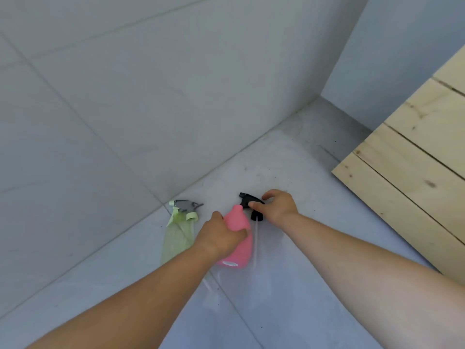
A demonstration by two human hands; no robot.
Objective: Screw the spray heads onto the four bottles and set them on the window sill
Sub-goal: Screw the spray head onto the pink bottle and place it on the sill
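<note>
A pink bottle (239, 238) lies on the grey tiled floor with its neck pointing away from me, and my left hand (219, 235) is closed around its body. My right hand (278, 205) grips a black spray head (249, 200) just past the bottle's neck; the head's clear dip tube (256, 241) trails along the bottle's right side. To the left lies a pale green bottle (176, 238), with a grey and pale green spray head (186, 209) resting loose at its neck end.
A grey tiled wall (125, 109) rises right behind the bottles and meets the floor in a corner at the upper right. A pale wooden slatted panel (415, 159) stands at the right. Open floor (276, 311) lies between my arms.
</note>
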